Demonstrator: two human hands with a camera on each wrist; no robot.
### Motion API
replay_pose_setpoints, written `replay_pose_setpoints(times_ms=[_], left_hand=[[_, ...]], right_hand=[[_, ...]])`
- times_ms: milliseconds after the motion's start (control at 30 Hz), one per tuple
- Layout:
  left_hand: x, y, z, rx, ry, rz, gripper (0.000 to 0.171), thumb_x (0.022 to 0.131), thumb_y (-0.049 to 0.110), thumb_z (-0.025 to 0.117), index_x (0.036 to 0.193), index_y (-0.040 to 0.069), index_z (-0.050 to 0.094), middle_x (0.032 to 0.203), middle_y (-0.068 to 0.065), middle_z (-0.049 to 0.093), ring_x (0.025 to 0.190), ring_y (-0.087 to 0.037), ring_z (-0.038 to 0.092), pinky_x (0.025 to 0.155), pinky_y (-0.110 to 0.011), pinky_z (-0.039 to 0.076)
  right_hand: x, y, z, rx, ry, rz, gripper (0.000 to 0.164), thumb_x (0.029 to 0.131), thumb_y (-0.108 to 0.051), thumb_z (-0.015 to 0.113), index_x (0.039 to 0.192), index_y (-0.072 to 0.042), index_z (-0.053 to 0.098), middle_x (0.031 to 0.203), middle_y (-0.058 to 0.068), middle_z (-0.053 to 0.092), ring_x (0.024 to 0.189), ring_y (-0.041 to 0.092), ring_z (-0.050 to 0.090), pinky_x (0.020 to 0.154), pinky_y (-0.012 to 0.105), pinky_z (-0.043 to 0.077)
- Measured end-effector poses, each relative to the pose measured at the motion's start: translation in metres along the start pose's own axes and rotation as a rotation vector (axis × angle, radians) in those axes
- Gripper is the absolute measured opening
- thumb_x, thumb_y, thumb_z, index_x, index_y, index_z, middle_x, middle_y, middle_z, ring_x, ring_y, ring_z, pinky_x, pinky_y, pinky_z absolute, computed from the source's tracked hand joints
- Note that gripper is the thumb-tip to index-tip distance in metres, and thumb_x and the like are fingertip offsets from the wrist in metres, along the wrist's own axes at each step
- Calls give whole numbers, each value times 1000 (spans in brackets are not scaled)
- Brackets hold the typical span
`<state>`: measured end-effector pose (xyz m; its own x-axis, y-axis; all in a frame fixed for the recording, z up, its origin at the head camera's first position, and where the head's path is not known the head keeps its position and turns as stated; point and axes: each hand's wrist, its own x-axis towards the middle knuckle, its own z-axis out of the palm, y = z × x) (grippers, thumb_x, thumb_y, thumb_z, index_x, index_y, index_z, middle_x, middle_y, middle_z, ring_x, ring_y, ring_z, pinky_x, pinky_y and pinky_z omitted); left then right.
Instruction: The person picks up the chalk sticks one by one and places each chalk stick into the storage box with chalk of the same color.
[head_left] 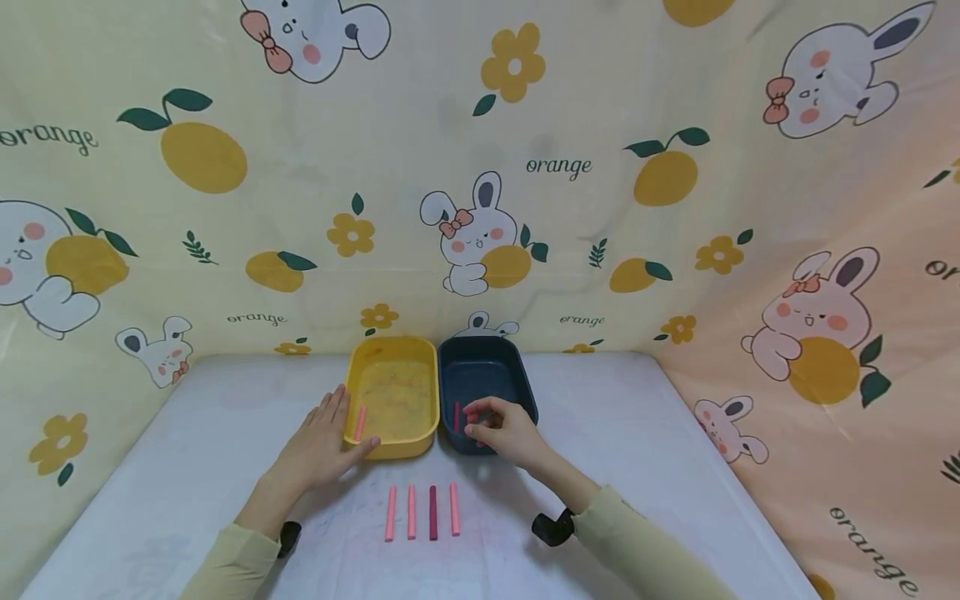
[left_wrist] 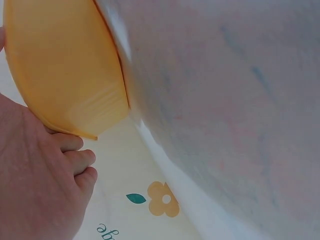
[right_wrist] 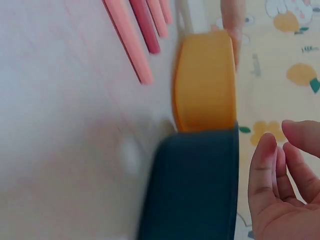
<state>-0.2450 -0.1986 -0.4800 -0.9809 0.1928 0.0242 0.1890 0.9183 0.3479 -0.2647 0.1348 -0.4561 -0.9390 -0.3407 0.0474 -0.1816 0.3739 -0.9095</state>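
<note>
Behind everything we see a cream cloth backdrop printed with rabbits and oranges [head_left: 420,125], and before it a white-covered table [head_left: 187,467]. On it stand a yellow, rounded-rectangular box [head_left: 405,448] and a dark blue box of like shape [head_left: 483,375], seemingly plastic, side by side and touching, probably to keep both within reach. The left hand [head_left: 322,442] lies spread along the yellow box's left wall, thumb over the near rim, grasping no stick — we judge it is steadying the box. The right hand [head_left: 506,429] hovers over the blue box, fingers half bent, thumb apart; we see nothing between them from the wrist, though something pink near the fingertips is too small to tell. Nearest us, three slim, light pink sticks [head_left: 390,514] and one dark red stick [head_left: 432,513] lie in a spaced row, perhaps for easy picking, long axes nearly parallel and running away from us. One pink stick [head_left: 361,423] sits in the yellow box, its far end leaning right; a dark reddish stick [head_left: 457,417] in the blue box points straight away.
</note>
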Motion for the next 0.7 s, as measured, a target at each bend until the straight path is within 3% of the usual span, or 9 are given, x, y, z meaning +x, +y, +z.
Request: replay_pose_setpoints(times_ms=[233, 367, 700], left_hand=[[-1, 2, -3, 2, 8, -3, 110, 98, 69, 52, 161, -11, 11, 171, -28, 7, 156, -49, 12, 126, -62, 16], [-1, 1, -2, 1, 6, -2, 110, 98, 69, 52, 161, -11, 11, 171, -28, 7, 156, -49, 12, 125, -63, 16], [-1, 1, -1, 1, 13, 1, 110, 98, 69, 53, 161, -11, 11, 170, -29, 8, 156, -49, 13, 125, -63, 17]], right_hand=[[-17, 3, 18, -40, -46, -34, 29, 94, -13, 78, 120, -3, 70, 102, 2, 69, 79, 16, 65, 69, 21, 57], [-25, 7, 27, -69, -77, -52, 28, 93, -7, 76, 119, 0, 70, 102, 3, 70, 81, 15, 65, 70, 19, 56], [-38, 15, 41, -87, -190, -11, 29, 90, -10, 81, 117, -8, 72, 107, 2, 68, 86, 12, 64, 72, 19, 55]])
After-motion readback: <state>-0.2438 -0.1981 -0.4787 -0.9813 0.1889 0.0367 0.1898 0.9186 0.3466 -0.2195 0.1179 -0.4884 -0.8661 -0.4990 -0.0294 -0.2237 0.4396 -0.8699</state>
